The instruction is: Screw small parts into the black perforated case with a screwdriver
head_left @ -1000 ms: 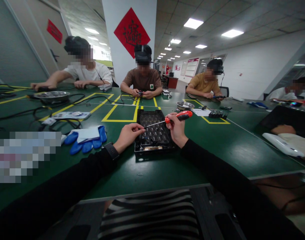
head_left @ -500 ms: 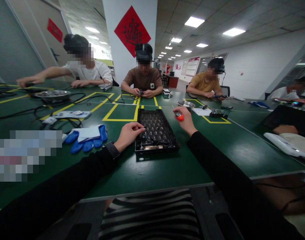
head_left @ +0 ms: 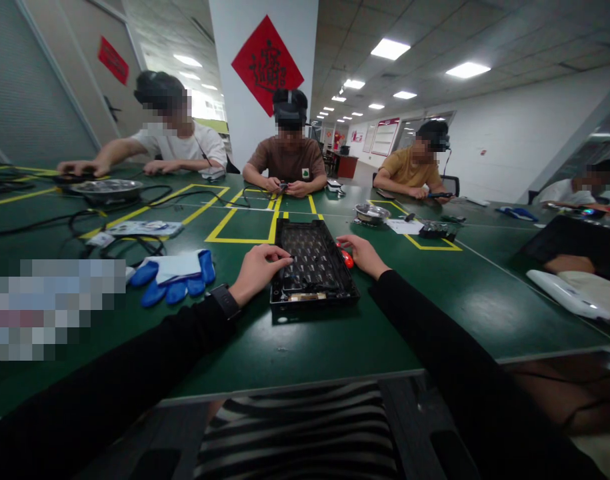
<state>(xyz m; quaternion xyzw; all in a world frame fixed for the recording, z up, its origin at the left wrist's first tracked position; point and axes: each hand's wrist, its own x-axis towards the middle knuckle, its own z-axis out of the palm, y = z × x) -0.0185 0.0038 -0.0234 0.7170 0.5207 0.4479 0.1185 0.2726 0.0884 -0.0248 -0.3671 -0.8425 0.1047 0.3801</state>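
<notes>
A black rectangular case lies open on the green table in front of me, its shallow interior full of rows of small shiny metal pieces. My left hand reaches over its left wall, thumb and forefinger pinched together; a tiny dark thing shows at the fingertips, too small to name. Beside the case's right wall, low over the table, my right hand has its fingers curled around a screwdriver with a red handle. The screwdriver's shaft is hidden from view.
Blue-and-white gloves lie left of the case. Black cables and a metal bowl are farther left. Another metal bowl and black parts stand beyond my right hand. Several people sit around the table.
My right hand has come down and leftward with the screwdriver, from above the table to the case's right side. My left hand stays nearly still. A co-worker's arm at far left has drawn in.
</notes>
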